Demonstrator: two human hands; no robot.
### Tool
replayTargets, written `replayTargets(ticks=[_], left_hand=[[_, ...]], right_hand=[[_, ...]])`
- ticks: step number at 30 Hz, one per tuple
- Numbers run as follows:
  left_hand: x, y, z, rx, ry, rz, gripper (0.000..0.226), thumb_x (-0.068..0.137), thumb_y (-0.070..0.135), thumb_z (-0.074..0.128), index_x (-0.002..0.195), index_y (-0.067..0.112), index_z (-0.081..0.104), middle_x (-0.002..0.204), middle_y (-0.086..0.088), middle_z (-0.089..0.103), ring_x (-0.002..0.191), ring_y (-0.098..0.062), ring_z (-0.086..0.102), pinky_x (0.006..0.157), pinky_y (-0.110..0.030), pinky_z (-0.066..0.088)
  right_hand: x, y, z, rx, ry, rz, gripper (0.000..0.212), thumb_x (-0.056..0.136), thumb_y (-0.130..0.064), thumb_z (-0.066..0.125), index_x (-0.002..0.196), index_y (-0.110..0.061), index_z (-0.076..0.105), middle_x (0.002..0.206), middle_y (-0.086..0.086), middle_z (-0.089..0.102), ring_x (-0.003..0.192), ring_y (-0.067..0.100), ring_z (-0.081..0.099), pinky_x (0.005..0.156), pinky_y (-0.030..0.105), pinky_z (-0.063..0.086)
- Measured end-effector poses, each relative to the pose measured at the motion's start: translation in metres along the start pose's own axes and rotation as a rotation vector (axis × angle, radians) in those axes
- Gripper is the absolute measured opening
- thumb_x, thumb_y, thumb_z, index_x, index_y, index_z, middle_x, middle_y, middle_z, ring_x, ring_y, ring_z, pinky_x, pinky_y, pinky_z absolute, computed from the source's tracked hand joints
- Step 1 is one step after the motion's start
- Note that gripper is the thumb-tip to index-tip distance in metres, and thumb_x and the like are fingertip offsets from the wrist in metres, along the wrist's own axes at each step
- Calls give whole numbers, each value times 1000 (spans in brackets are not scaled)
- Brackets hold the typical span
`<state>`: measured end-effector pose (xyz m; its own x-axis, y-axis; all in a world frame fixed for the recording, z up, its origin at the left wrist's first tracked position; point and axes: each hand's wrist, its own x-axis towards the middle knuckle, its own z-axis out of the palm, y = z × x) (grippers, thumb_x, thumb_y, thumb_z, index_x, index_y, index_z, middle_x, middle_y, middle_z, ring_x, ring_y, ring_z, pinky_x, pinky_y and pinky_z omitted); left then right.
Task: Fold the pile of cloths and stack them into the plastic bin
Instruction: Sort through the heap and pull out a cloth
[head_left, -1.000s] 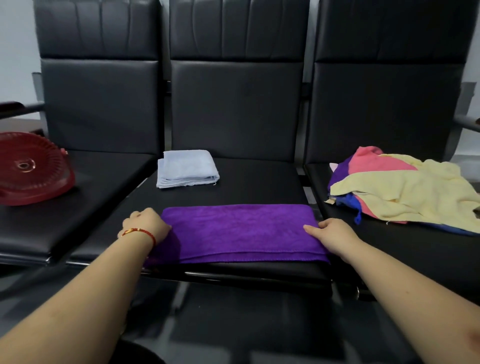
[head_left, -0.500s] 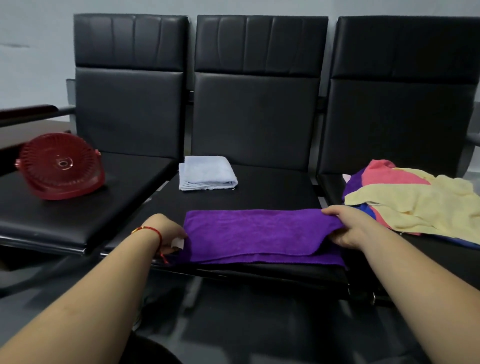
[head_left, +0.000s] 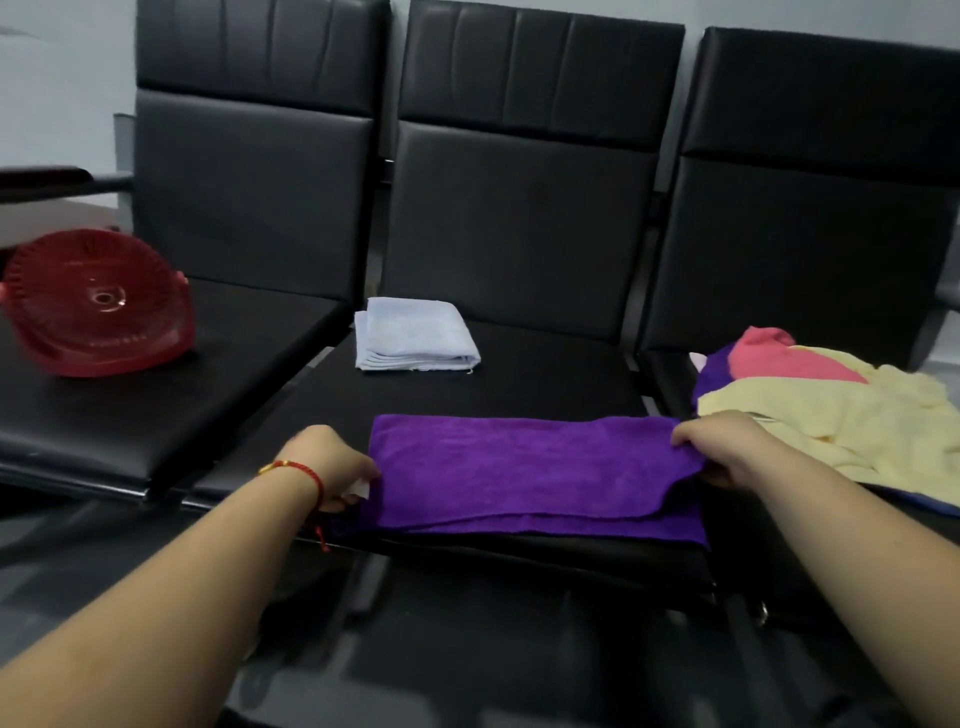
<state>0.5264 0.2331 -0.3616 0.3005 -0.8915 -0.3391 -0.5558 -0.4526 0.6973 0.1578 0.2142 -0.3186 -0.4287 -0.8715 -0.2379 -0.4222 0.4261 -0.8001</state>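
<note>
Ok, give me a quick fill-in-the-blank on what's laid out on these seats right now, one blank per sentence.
1. Both hands grip the ends of the ____ cloth on the middle seat.
2. The folded pale blue cloth lies on the ____ seat.
3. The upturned red plastic bin sits on the ____ seat.
4. The unfolded pile has a ____ cloth on top, beside the right hand; the left hand wears a red bracelet.

Missing words: purple; middle; left; yellow

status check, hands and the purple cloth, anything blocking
Left hand pinching purple cloth at its left end; right hand gripping its right end, top layer lifted. Cloth half-folded on middle seat. Nothing blocking.
</note>
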Motion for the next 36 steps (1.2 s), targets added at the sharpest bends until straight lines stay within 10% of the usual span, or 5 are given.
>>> replayTargets(ticks=[10,17,23,30,36], left_hand=[[3,9,5,266,117,44,24,78,27,70,76,4,67,69,-12,62,62,-26,59,53,-25,40],[5,6,-2,279,187,-12,26,77,24,67,85,0,66,95,-21,64,82,-34,59,68,-31,45],[-16,29,29,406,356,188,51,82,32,62,129,17,49,136,-16,45,126,-36,41,104,-40,34],[-46,72,113,517,73,778,69,78,69,38,132,25,47,143,3,43,135,-15,35,109,-25,23],[-48,96,157,648,-152,788,61,93,59,37,147,33,25,159,6,12,147,-14,5,119,-37,2]], right_hand=[[16,54,2,-83,-124,85,33,80,-20,76,103,-2,61,100,19,63,84,29,62,54,32,51],[9,45,3,-183,-51,-25,16,74,-17,70,80,-4,65,60,8,51,52,19,47,49,23,39],[18,43,6,-123,-28,-68,34,78,-28,72,98,-2,68,67,3,54,58,16,51,50,24,38],[32,33,19,-16,-94,-86,47,78,-44,74,102,-6,63,89,3,58,77,19,56,58,27,41],[44,24,23,83,-156,-35,32,71,-21,76,94,-2,67,93,11,66,85,25,63,79,32,52]])
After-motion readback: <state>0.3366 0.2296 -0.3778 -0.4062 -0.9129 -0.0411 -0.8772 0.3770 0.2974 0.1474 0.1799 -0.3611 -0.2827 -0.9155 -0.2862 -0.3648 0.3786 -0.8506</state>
